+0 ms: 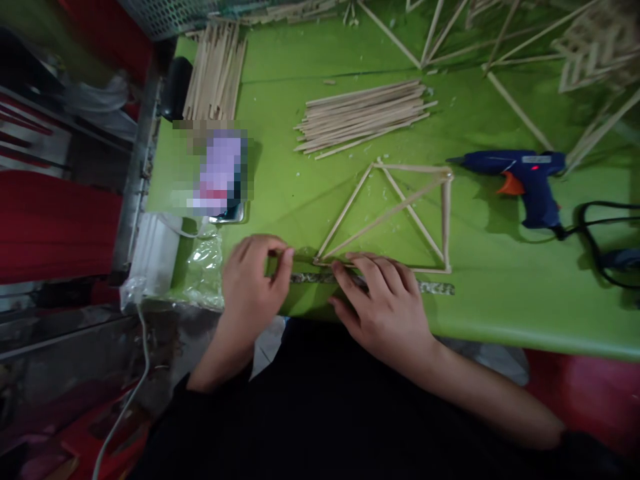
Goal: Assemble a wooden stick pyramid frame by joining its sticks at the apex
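A frame of thin wooden sticks, joined at its corners, lies on the green tabletop in front of me. Along its near side runs a narrow, dark speckled strip. My right hand rests over the frame's near stick and the strip, its fingers apart and covering part of both. Just left of the frame's near-left corner, my left hand has its thumb and index finger brought together by the strip's left end. What these fingers hold, if anything, cannot be made out.
Beyond the frame lies a pile of loose sticks; another bundle is at the far left. A blue glue gun with a lit red light and a black cable lies right. A blurred purple object sits left. More stick frames stand behind.
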Available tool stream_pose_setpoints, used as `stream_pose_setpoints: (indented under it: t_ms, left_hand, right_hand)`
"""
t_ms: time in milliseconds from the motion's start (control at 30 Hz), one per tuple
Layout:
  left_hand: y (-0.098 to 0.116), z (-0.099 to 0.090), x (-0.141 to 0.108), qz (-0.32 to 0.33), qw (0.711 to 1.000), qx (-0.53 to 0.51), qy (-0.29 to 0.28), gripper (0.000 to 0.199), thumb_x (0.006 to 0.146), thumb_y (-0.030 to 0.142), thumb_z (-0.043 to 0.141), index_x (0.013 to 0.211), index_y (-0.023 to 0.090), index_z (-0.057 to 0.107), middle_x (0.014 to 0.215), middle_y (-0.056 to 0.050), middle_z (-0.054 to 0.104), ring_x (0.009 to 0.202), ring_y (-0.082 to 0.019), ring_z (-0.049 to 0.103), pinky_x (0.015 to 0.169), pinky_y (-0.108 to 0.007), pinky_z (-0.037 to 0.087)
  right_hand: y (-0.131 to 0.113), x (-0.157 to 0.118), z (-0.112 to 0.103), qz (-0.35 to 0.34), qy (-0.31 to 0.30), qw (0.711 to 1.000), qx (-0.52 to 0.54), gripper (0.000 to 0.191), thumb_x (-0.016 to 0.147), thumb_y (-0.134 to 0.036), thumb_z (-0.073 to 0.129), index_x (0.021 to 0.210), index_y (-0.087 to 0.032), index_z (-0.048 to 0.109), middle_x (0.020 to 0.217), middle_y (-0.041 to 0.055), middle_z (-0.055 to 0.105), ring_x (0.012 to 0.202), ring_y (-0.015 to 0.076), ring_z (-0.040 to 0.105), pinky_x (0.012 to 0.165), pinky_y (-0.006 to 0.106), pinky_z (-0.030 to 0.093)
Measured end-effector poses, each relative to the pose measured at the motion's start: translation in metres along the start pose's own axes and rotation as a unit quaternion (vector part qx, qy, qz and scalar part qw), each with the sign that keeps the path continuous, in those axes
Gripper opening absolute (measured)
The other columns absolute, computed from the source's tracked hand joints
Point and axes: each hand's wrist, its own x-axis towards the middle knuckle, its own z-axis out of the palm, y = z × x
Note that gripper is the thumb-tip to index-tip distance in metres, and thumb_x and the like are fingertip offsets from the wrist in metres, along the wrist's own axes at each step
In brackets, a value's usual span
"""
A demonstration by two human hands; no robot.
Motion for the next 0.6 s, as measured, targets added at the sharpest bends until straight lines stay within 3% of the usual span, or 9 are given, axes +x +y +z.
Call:
stream_pose_setpoints:
  t_ms: [67,200,333,467,600]
  left_hand:
    - [-0.016,-0.017,0.022,0.017,0.999,0.032,0.016,0.004,0.109,0.022,0.072,0.108,0.026,0.071,0.108,-0.003,0.086,0.098,-0.022,0.079,0.088,-0.042,0.064]
    - [-0.055,-0.039,0.083,0.003,0.989,0.142,-0.031,0.011,0.107,0.020,0.074,0.118,0.021,0.071,0.144,-0.001,0.084,0.136,-0.029,0.072,0.122,-0.054,0.060]
    - [-0.095,-0.026,0.131,-0.026,0.981,0.179,-0.069,0.014,0.117,0.028,0.063,0.123,0.017,0.069,0.142,-0.002,0.081,0.141,-0.029,0.068,0.126,-0.058,0.056]
    - [-0.123,-0.002,0.150,-0.052,0.986,0.149,-0.058,0.014,0.108,0.018,0.070,0.120,0.023,0.069,0.144,-0.007,0.081,0.137,-0.031,0.067,0.124,-0.059,0.054]
    - [-0.109,-0.008,0.149,-0.080,0.988,0.128,-0.037,0.003,0.112,0.025,0.069,0.112,0.024,0.066,0.141,-0.010,0.081,0.138,-0.031,0.067,0.123,-0.056,0.053]
  right_hand:
    - [0.000,-0.001,0.001,0.003,-0.002,1.000,0.000,0.045,0.114,-0.039,0.072,0.152,-0.015,0.075,0.149,0.0169,0.077,0.137,0.0351,0.068,0.115,0.055,0.053]
    - [0.000,-0.002,0.002,0.002,-0.003,1.000,0.009,0.046,0.113,-0.038,0.073,0.154,-0.015,0.074,0.150,0.0181,0.076,0.139,0.0363,0.067,0.116,0.057,0.053]
    - [0.000,-0.002,0.003,0.002,0.001,1.000,0.013,0.046,0.113,-0.036,0.073,0.154,-0.014,0.073,0.150,0.0189,0.076,0.139,0.0366,0.067,0.115,0.058,0.055]
    - [0.000,-0.002,0.003,-0.001,0.006,1.000,0.014,0.046,0.113,-0.037,0.073,0.153,-0.015,0.073,0.149,0.0180,0.076,0.139,0.0358,0.067,0.114,0.056,0.055]
    - [0.000,-0.002,0.003,0.000,0.004,1.000,0.015,0.046,0.114,-0.038,0.072,0.153,-0.015,0.074,0.149,0.0171,0.076,0.138,0.0356,0.067,0.116,0.056,0.054]
